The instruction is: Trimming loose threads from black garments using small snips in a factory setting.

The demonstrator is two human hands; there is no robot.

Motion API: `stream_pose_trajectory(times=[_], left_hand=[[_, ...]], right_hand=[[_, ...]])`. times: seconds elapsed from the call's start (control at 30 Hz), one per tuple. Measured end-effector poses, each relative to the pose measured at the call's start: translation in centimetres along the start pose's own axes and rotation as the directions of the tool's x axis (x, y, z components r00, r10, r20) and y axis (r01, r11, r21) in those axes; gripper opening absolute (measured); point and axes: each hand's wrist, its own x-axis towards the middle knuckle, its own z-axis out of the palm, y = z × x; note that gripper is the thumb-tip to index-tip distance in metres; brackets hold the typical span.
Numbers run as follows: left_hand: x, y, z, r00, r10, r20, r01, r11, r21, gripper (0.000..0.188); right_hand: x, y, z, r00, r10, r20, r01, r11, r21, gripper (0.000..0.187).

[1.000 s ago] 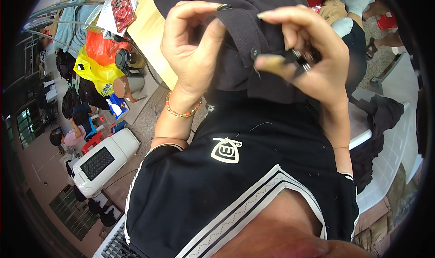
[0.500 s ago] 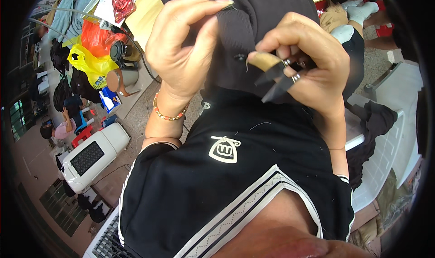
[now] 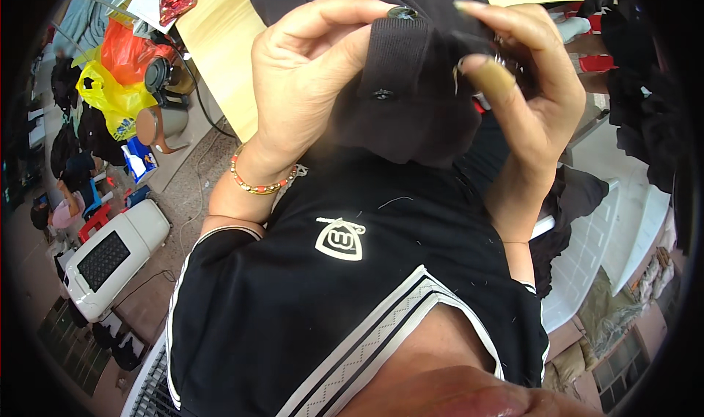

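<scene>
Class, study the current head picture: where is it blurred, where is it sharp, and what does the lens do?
Head view: the person's bare right hand blurs toward its fingertips, probably from motion; head view: the bare left hand and dark ribbed cloth band look sharper; head view: the pale yellow wooden tabletop is brightly lit; head view: fisheye corners fall to black.

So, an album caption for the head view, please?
Left fingers pinch dark cloth with buttons; right fingers close by.
</scene>
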Motion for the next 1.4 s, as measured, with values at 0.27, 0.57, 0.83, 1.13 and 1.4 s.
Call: stream_pose_trajectory(times=[0.27, 0.57, 0.83, 1.13, 1.4], left_hand=[[-0.1, 0.0, -0.7, 0.991, 0.093, 0.091, -0.116, 0.945, 0.304, 0.017], [-0.2, -0.1, -0.4, 0.995, 0.081, 0.063, -0.093, 0.972, 0.215, 0.019], [0.2, -0.2, -0.4, 0.995, 0.070, 0.072, -0.084, 0.975, 0.205, 0.017], [0.3, -0.2, -0.6, 0.997, 0.016, 0.079, -0.029, 0.986, 0.161, 0.016], [0.2, 0.1, -0.6, 0.994, -0.042, 0.101, 0.023, 0.984, 0.177, 0.017]], right_hand=[[0.5, -0.1, -0.1, 0.982, -0.190, 0.024, 0.189, 0.940, -0.283, 0.041], [0.6, 0.6, 0.5, 0.977, -0.209, 0.049, 0.214, 0.959, -0.184, 0.036], [1.0, 0.7, 0.1, 0.953, -0.296, 0.067, 0.303, 0.930, -0.207, 0.039], [1.1, 0.5, 0.0, 0.962, -0.260, 0.086, 0.273, 0.938, -0.212, 0.041], [1.4, 1.0, 0.3, 0.938, -0.334, 0.093, 0.346, 0.920, -0.183, 0.038]])
